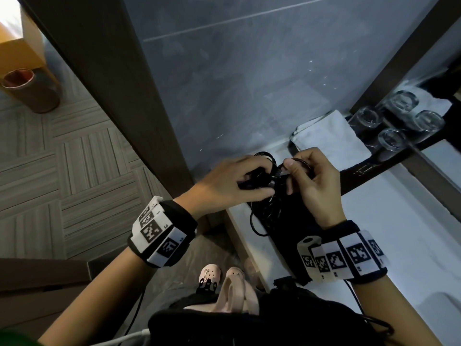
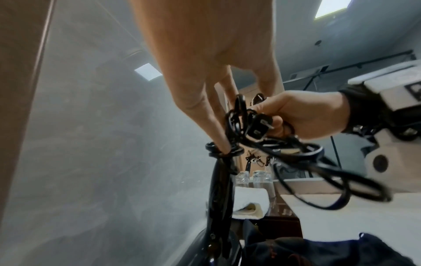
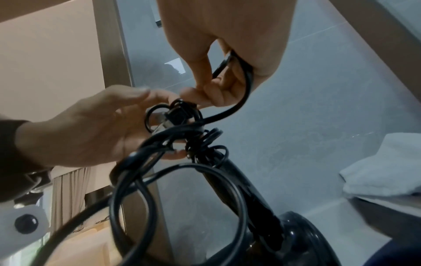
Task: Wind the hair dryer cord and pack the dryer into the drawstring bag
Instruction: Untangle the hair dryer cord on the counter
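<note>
Winding is well under way but not finished, as I judge it: the black cord (image 3: 145,183) hangs in several loose loops gathered at the top of the hair dryer (image 3: 241,196), whose handle stands roughly upright with its round body low, over the near left end of the white table (image 1: 389,233). The left hand (image 1: 225,181) has its fingers curled round the gathered loops and handle top, holding the bundle together. The right hand (image 1: 313,181) pinches the plug (image 2: 328,128) between thumb and fingertips, with a last short run of cord passing through its palm (in the right wrist view that run curves from the palm down to the bundle). What looks left: tucking or wrapping this plug end so the coil holds, then bagging. The drawstring bag (image 1: 296,236) lies flat and dark on the table beneath the hands, with nothing packed into it yet; whether its mouth is open I cannot tell.

Counted: one hair dryer, one cord with one plug, one bag, two hands at work. Beyond them sits one folded white towel (image 1: 329,134) by the wall, and beside it upturned drinking glasses (image 1: 391,139) on a dark tray, two of which appear real while the others look like mirror reflections. One copper-toned bin (image 1: 32,92) stands on the floor at left.
</note>
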`<control>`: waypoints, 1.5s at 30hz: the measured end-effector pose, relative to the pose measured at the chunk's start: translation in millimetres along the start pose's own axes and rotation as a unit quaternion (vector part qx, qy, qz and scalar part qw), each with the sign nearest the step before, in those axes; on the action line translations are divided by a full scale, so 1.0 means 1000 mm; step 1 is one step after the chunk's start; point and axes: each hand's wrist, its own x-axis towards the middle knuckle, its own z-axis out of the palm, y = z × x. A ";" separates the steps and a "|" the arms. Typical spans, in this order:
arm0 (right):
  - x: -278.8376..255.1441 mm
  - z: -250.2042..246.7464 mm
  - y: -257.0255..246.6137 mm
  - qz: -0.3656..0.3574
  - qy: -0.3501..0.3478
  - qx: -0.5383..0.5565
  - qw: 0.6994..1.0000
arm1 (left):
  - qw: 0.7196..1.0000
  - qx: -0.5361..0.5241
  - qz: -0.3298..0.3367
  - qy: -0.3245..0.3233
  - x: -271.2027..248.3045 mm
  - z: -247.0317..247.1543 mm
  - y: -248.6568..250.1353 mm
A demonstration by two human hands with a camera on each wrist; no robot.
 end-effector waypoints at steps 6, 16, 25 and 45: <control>0.000 0.007 0.004 -0.007 0.021 -0.020 1.000 | 0.997 0.070 0.014 -0.003 0.000 0.000 0.001; 0.003 0.006 0.001 0.055 -0.004 0.042 0.998 | 0.994 0.099 0.020 0.029 -0.003 0.000 -0.002; 0.012 -0.008 -0.010 0.027 -0.138 -0.044 0.989 | 0.991 0.116 0.058 -0.029 0.003 -0.004 -0.006; 0.004 -0.002 -0.016 -0.041 -0.038 -0.004 0.998 | 0.993 0.106 0.057 0.002 0.009 0.003 -0.026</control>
